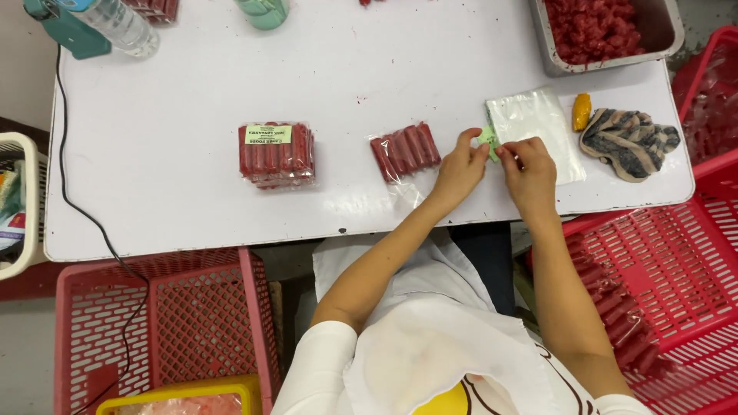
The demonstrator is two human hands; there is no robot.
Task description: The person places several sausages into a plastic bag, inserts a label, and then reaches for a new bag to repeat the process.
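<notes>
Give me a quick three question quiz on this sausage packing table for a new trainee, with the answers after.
1. True or false: both hands pinch the small green label.
2. Which lies nearer the left hand: (a) the labelled stack of sausage packs, (b) the unlabelled sausage pack?
3. What lies under the right hand?

Key:
1. True.
2. b.
3. A pile of clear plastic bags, left of the striped cloth.
</notes>
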